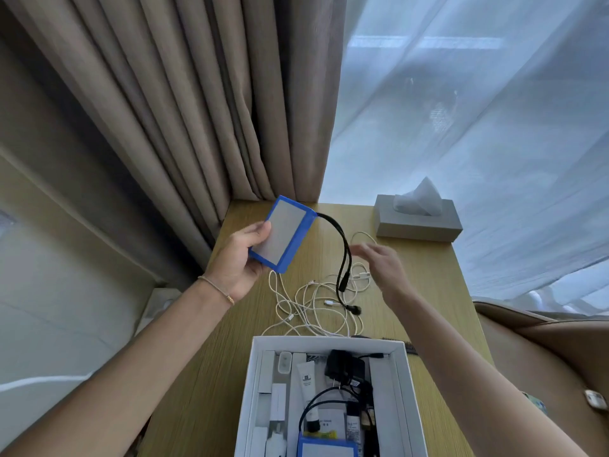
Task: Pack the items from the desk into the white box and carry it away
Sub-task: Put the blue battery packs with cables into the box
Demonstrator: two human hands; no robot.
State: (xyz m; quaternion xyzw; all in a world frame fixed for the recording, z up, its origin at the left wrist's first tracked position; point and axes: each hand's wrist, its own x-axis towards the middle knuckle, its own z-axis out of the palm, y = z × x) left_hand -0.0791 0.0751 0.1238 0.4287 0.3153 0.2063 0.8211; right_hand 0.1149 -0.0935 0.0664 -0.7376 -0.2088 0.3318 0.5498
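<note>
My left hand (239, 258) grips the flat blue-edged battery pack w/ the grey face (282, 233), thumb over its near corner, holding it up off the light wood-grain counter (204, 374), tilted. Its thick black lead (342, 255) arcs off the pack's far end and hangs down to a plug resting near the tangle of thin white charging cables (316, 305) lying loose on the counter. Right of that, my right hand (382, 265) hovers fingers spread, holding nothing, blurred, just beside the black lead; can't tell if it touches. Below, the open white cardboard box (407, 390) sits at the near counter edge, already part-filled: white tube, black adapters, small white cartons, and a 2nd blue pack at the btm. Far right back, a grey tissue box (418, 222). So I'd say mid-packing, approx halfway: pack in hand, not yet boxed. Next probably calls for catching the dangling lead w/ the right hand, gathering it so it doesn't snag the white cables, then laying the pack flat in the box. Cables remain after.
</note>
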